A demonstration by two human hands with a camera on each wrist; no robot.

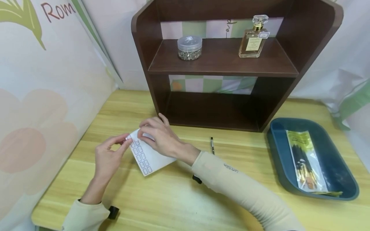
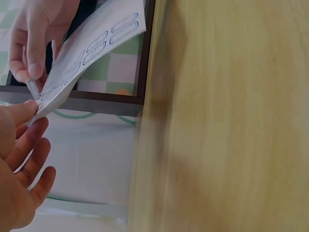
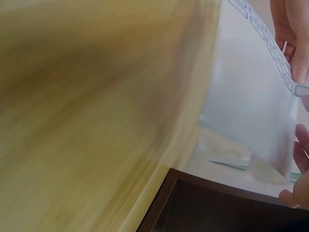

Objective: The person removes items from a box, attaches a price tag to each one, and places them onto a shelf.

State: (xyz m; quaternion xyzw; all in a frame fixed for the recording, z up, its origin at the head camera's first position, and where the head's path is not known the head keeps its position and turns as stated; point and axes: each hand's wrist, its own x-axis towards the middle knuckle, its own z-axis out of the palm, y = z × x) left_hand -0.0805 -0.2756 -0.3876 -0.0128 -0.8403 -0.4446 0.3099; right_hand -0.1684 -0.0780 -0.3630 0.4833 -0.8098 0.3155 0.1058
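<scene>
A white sheet of sticker labels, printed with rows of small blue-outlined labels, is held up above the table. My left hand pinches its left corner between thumb and fingertips. Over the sheet's upper edge, my right hand has its fingers bent. The left wrist view shows the right thumb and finger pinching a small label that stands up from the sheet near the left thumb. This label also appears at the right edge of the right wrist view, where the right hand is partly cut off.
A dark brown shelf stands behind, bearing a lidded jar and a labelled perfume bottle. A pen lies partly under the right forearm. At right, a blue tray contains a packet of paintbrushes.
</scene>
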